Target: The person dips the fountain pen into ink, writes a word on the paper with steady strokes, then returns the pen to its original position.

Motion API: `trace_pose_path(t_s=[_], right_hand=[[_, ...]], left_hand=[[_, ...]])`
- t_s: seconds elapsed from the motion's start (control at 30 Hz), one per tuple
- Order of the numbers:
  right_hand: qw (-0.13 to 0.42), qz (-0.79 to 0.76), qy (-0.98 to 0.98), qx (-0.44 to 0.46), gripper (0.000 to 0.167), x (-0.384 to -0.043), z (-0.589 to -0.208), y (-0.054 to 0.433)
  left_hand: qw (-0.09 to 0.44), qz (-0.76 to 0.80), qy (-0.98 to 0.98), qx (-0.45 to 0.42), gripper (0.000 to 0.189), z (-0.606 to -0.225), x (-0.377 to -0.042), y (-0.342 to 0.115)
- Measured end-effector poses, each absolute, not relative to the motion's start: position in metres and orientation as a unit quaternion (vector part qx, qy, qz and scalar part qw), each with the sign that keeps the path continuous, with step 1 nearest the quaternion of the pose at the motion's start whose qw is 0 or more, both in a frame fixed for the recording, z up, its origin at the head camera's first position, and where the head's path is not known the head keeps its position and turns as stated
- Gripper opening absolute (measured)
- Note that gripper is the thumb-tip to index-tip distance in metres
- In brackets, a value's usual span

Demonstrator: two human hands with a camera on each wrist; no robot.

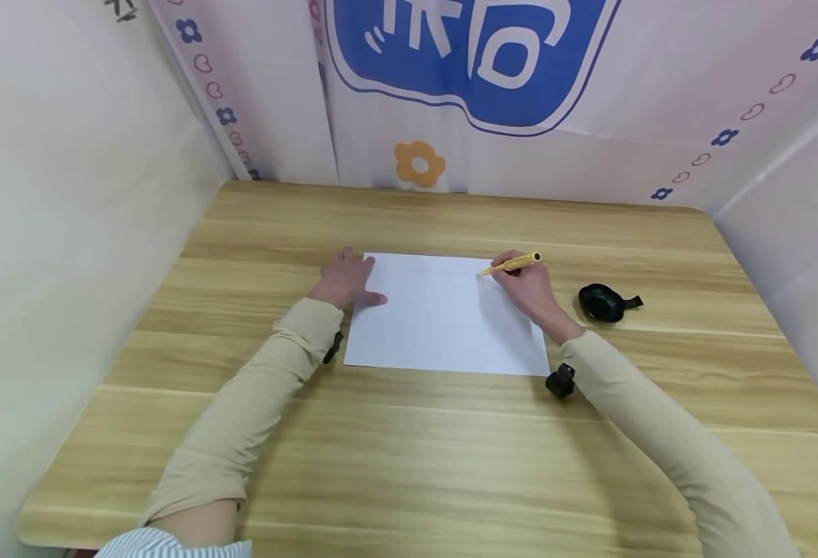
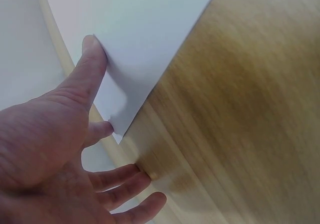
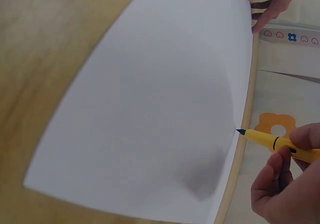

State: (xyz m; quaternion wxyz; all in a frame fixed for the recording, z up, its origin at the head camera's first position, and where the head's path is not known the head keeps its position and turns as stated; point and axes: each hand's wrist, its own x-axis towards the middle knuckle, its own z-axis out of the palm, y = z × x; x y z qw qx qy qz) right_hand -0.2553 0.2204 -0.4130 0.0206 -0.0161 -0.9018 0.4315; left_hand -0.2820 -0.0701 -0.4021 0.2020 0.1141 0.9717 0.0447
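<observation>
Paper (image 1: 444,325): white, smooth, thin rectangular sheet; lies flat on table between both hands, long edges running left-right.
Line (image 1: 444,271): thin, faint, almost straight, near the sheet's far edge; right end at pen tip.
Pen (image 1: 519,262): yellow barrel, smooth, dark pointed tip.
Right hand (image 1: 529,288): fingers and thumb pinch the pen; hand over paper's right side.
Left hand (image 1: 345,280): fingers spread, grasping nothing; thumb and a fingertip on paper's left edge, other fingers on table.
Paper slip: possible; held at left edge only, so pen drag could twist it and kink the line.
Smear: possible if the right hand brushes fresh ink; dryness, cannot tell.
Wrist camera (image 1: 560,380): black, blocky, by paper's near right corner; low forearm could snag sheet.
Sleeves (image 1: 262,387): beige wrinkled cloth.
Pan (image 1: 600,303): small, black, round bowl, stubby handle; right of right hand, an outward elbow swing might knock it.
Table (image 1: 409,457): wood-grain top, rounded corners.
</observation>
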Motion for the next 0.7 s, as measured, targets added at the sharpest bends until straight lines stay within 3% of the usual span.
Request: trace_pose_path(t_s=[0.7], right_hand=[[0.029,0.447,-0.893,-0.036,0.019,-0.25,-0.414,0.235]], left_hand=[[0.195,0.043,0.973,0.119,0.087,-0.405,-0.284,-0.071]])
